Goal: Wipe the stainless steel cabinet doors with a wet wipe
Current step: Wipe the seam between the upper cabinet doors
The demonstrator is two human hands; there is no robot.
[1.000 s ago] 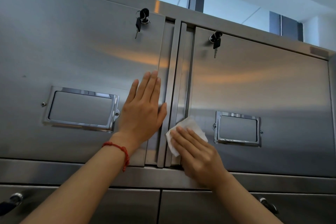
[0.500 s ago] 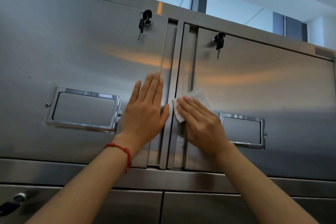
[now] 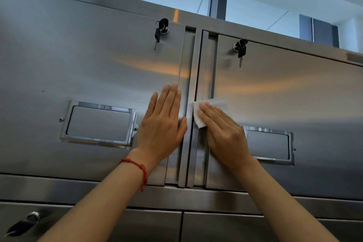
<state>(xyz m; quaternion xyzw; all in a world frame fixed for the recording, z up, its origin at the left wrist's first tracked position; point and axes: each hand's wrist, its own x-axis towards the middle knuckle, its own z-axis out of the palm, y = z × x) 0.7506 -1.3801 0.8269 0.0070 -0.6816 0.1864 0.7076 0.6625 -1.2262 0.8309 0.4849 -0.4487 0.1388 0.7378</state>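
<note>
Two stainless steel cabinet doors fill the view: the left door (image 3: 88, 68) and the right door (image 3: 294, 94), meeting at vertical edge handles (image 3: 193, 76) in the middle. My left hand (image 3: 163, 125) lies flat, fingers together, against the left door's right edge, with a red string bracelet on the wrist. My right hand (image 3: 224, 133) presses a white wet wipe (image 3: 212, 107) flat against the inner edge of the right door, beside the handle strip. The palm covers much of the wipe.
Each door carries a chrome label frame (image 3: 99, 124) (image 3: 269, 144) and a key hanging in a lock near the top (image 3: 162, 29) (image 3: 240, 49). Below a steel rail are lower doors, with a dark lever handle (image 3: 23, 224) at bottom left.
My right hand slid the wipe upward along the right door's inner edge, from near the bottom to mid height. The left hand stayed flat on the left door.
</note>
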